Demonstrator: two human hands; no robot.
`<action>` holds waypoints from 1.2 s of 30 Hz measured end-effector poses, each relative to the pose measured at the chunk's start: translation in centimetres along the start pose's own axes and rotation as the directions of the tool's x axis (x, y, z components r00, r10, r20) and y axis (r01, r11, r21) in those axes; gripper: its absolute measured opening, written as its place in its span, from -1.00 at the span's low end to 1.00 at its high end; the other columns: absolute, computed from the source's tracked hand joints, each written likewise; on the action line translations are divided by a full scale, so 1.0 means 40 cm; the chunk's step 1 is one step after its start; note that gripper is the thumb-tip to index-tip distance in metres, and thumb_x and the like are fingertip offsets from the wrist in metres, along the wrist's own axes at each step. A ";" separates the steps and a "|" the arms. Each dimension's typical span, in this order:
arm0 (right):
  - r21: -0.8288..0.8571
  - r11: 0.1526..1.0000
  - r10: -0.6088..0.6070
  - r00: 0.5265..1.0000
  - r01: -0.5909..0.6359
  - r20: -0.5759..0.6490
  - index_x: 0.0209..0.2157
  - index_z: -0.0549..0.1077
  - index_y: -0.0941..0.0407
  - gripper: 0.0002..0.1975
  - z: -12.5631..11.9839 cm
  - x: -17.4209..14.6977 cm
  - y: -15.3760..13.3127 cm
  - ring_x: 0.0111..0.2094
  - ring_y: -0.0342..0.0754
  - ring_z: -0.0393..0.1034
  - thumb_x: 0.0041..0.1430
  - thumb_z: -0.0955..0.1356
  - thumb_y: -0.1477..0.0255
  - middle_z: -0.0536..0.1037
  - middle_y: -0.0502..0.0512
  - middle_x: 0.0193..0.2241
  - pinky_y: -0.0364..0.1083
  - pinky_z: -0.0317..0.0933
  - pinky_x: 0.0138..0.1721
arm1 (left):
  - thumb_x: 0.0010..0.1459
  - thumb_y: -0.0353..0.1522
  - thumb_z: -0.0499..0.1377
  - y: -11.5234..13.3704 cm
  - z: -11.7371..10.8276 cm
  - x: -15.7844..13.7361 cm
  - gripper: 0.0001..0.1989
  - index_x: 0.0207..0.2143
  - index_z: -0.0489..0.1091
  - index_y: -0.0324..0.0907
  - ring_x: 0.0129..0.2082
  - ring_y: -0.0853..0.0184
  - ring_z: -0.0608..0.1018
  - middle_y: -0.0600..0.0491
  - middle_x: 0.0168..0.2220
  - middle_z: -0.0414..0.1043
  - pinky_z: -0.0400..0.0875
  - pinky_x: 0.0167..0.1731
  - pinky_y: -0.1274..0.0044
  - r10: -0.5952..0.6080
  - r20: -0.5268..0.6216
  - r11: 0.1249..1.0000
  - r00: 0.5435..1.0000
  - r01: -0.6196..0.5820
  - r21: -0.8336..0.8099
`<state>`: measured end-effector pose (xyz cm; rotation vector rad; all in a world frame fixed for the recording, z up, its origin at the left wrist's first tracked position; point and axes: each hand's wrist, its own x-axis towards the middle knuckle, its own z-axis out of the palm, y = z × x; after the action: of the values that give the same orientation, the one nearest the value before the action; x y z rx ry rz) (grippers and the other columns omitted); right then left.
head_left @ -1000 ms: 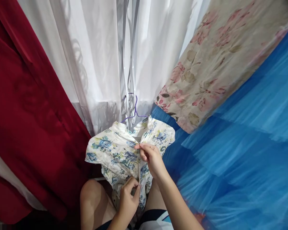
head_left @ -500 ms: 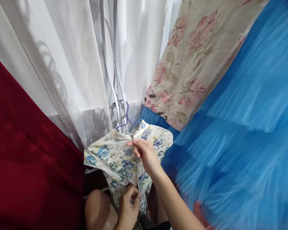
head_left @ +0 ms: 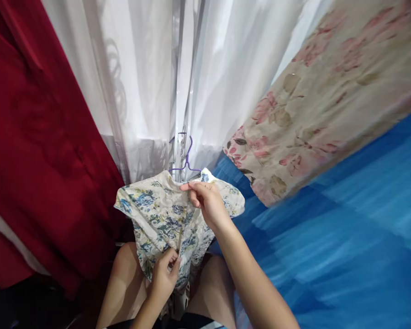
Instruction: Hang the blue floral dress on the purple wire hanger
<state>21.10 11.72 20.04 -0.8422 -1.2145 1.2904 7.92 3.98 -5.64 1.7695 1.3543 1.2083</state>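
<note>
White cloth printed with blue flowers: the blouse (head_left: 167, 212) is hanging just below the purple hanger (head_left: 187, 164), whose arms are running into its collar, apparently giving the shoulders their spread. Whether the hook is catching on anything, I cannot tell.

Right hand (head_left: 207, 198): gripping the front at the neckline, just below the hanger, fingers curled and closing on cloth; the exact pinch is hidden.

Left hand (head_left: 165, 272): pinching the front edge farther below the hanger, thumb drawn in against the bent fingers.

Two holds along one front edge, presumably pulling it straight between them. My legs (head_left: 119, 283) are flanking the blouse's lower part, well below the hanger.

White curtain (head_left: 147, 91) is falling behind the hanger; red cloth (head_left: 48, 151) is hanging to its left; rose-printed cloth (head_left: 277, 119) and blue tulle (head_left: 363, 205) are filling its right.
</note>
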 end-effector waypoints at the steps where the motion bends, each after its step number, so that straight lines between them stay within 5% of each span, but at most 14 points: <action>1: 0.004 1.000 0.016 1.000 -0.016 0.015 -0.42 0.59 0.20 -0.70 -0.004 -0.001 0.007 -0.70 -0.24 -0.07 0.13 0.33 0.27 0.21 -0.11 -0.78 -0.14 -0.24 -0.61 | 0.26 -0.25 0.09 0.007 0.011 -0.011 -0.72 -0.50 0.25 -0.17 -0.49 0.34 0.42 0.11 -0.54 0.31 0.27 -0.43 0.58 -0.023 -0.020 1.000 1.000 0.023 -0.006; 9: 0.060 0.998 0.023 0.999 -0.025 0.033 -0.37 0.58 0.18 -0.71 0.004 -0.052 0.062 -0.69 -0.24 -0.01 0.17 0.33 0.26 0.25 -0.09 -0.76 -0.15 -0.18 -0.61 | 0.26 -0.25 0.13 0.005 0.026 -0.071 -0.75 -0.45 0.30 -0.17 -0.38 0.30 0.48 0.07 -0.45 0.41 0.34 -0.30 0.53 -0.078 -0.018 0.991 0.997 0.075 -0.114; 14: 0.068 0.997 -0.022 0.998 0.026 -0.063 -0.36 0.57 0.17 -0.71 0.042 -0.082 0.085 -0.69 -0.22 0.03 0.20 0.32 0.26 0.27 -0.09 -0.76 -0.15 -0.19 -0.61 | 0.27 -0.29 0.12 0.023 -0.057 -0.040 -0.84 -0.33 0.40 -0.18 -0.32 0.27 0.51 0.03 -0.36 0.47 0.38 -0.26 0.50 0.019 0.051 0.992 0.999 -0.012 -0.128; 16: 0.048 0.996 -0.069 0.991 0.075 -0.114 -0.38 0.57 0.18 -0.72 0.060 -0.091 0.095 -0.70 -0.23 0.01 0.21 0.31 0.28 0.27 -0.10 -0.77 -0.15 -0.21 -0.61 | 0.28 -0.32 0.11 0.069 -0.118 0.015 -0.87 -0.25 0.42 -0.17 -0.26 0.26 0.52 0.00 -0.29 0.48 0.39 -0.21 0.48 0.111 -0.013 0.986 0.994 -0.111 -0.125; 18: 0.032 0.993 -0.110 0.981 0.117 -0.157 -0.39 0.56 0.18 -0.72 0.077 -0.098 0.099 -0.70 -0.23 -0.01 0.20 0.31 0.29 0.26 -0.10 -0.77 -0.15 -0.23 -0.62 | 0.27 -0.35 0.12 0.141 -0.185 0.093 -0.87 -0.17 0.41 -0.17 -0.21 0.26 0.51 -0.03 -0.22 0.48 0.41 -0.19 0.47 0.257 -0.152 0.956 0.954 -0.274 -0.101; 20: 0.019 0.989 -0.143 0.972 0.149 -0.186 -0.40 0.55 0.17 -0.72 0.093 -0.106 0.093 -0.70 -0.22 -0.02 0.19 0.30 0.29 0.24 -0.11 -0.77 -0.15 -0.22 -0.62 | 0.28 -0.38 0.12 0.227 -0.247 0.181 -0.81 -0.07 0.41 -0.15 -0.09 0.24 0.50 -0.07 -0.09 0.46 0.41 -0.11 0.44 0.432 -0.246 0.890 0.867 -0.455 -0.039; 22: -0.004 0.985 -0.172 0.967 0.175 -0.187 -0.43 0.55 0.17 -0.73 0.104 -0.115 0.079 -0.70 -0.22 -0.02 0.17 0.30 0.29 0.24 -0.11 -0.77 -0.15 -0.19 -0.61 | 0.30 -0.39 0.10 0.307 -0.290 0.259 -0.67 0.11 0.32 -0.12 -0.06 0.27 0.49 -0.09 0.07 0.38 0.41 -0.10 0.45 0.557 -0.224 0.821 0.800 -0.570 0.007; 24: -0.035 0.980 -0.199 0.966 0.196 -0.166 -0.45 0.53 0.16 -0.74 0.106 -0.124 0.062 -0.70 -0.21 -0.01 0.15 0.31 0.30 0.23 -0.11 -0.77 -0.15 -0.17 -0.61 | 0.32 -0.38 0.07 0.364 -0.312 0.313 -0.73 0.05 0.37 -0.12 -0.12 0.31 0.51 -0.04 -0.03 0.45 0.39 -0.11 0.48 0.636 -0.107 0.771 0.764 -0.634 0.052; 27: -0.084 0.971 -0.234 0.962 0.224 -0.143 -0.49 0.51 0.15 -0.76 0.098 -0.128 0.051 -0.69 -0.21 -0.01 0.12 0.31 0.31 0.24 -0.10 -0.76 -0.14 -0.15 -0.60 | 0.34 -0.34 0.05 0.401 -0.311 0.339 -0.82 -0.18 0.44 -0.17 -0.25 0.31 0.51 0.02 -0.29 0.48 0.36 -0.22 0.52 0.682 -0.036 0.725 0.730 -0.670 0.158; 31: -0.171 0.953 -0.284 0.932 0.249 -0.224 -0.59 0.43 0.12 -0.78 0.089 -0.100 0.097 -0.66 -0.19 0.05 0.06 0.30 0.34 0.23 -0.10 -0.75 -0.14 -0.08 -0.56 | 0.34 -0.31 0.05 0.423 -0.299 0.320 -0.79 -0.26 0.43 -0.21 -0.30 0.33 0.49 0.03 -0.32 0.46 0.30 -0.28 0.55 0.707 -0.107 0.701 0.699 -0.672 0.241; 36: -0.146 0.981 -0.167 0.949 0.132 -0.269 -0.67 0.35 0.11 -0.78 0.094 -0.093 0.215 -0.70 -0.20 -0.02 0.00 0.26 0.39 0.18 -0.12 -0.79 -0.14 -0.16 -0.59 | 0.34 -0.29 0.05 0.466 -0.368 0.343 -0.77 -0.26 0.42 -0.24 -0.40 0.40 0.44 0.08 -0.40 0.41 0.29 -0.35 0.59 0.656 -0.331 0.751 0.678 -0.630 0.199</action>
<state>15.87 8.74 11.94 -0.9687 -1.1174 0.9431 2.99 10.44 20.56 2.2444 0.9662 2.0000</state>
